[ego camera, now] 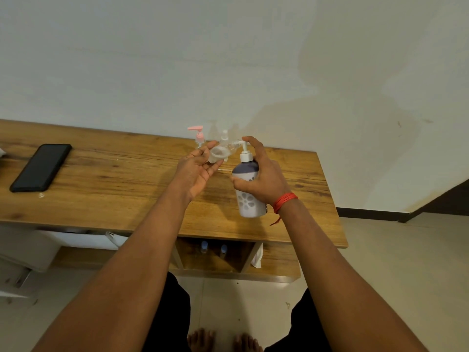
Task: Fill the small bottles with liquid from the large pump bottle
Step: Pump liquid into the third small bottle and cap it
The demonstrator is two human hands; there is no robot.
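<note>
Above the grained wooden table, the left hand cradles a small clear plastic bottle (tilted sideways) at the spout of the white-and-purple flower-patterned pump bottle, which the right hand holds in a closed grip, forefinger on the pump.

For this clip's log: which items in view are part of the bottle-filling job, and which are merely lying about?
Part of the job:
large pump bottle, held in the right hand
small clear bottle, held in the left hand
pink-pump small bottle, standing by the wall

Lying about:
black phone on the wooden table
two blue-capped bottles on the shelf below
</note>
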